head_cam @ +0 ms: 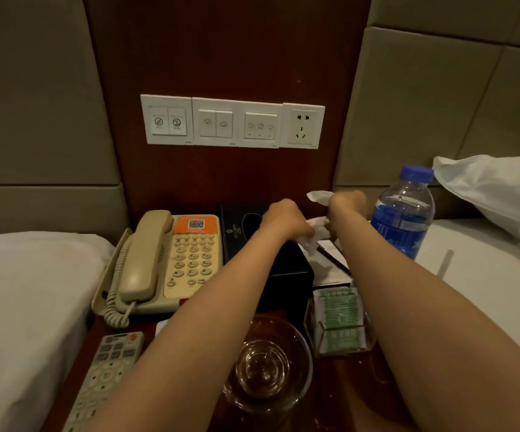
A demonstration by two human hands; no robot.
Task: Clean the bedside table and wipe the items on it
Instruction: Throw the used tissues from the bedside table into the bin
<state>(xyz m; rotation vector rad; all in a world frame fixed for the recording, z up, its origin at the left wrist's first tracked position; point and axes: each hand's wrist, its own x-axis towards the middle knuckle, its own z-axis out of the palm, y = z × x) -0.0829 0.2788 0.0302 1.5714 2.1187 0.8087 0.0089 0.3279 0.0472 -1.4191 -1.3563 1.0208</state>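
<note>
Tissue gripped in our left hand and right hand over the tissue box, probably folding it for wiping.

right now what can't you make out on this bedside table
Head view:
- Black tissue box: its opening, partly covered by the left hand and forearm.
- White paper tissue: its full shape, bunched between the left hand and right hand.
- Grey remote control: lower end cut off by the bottom edge.
- White wall switch panel: icon labels too small to read.
</note>
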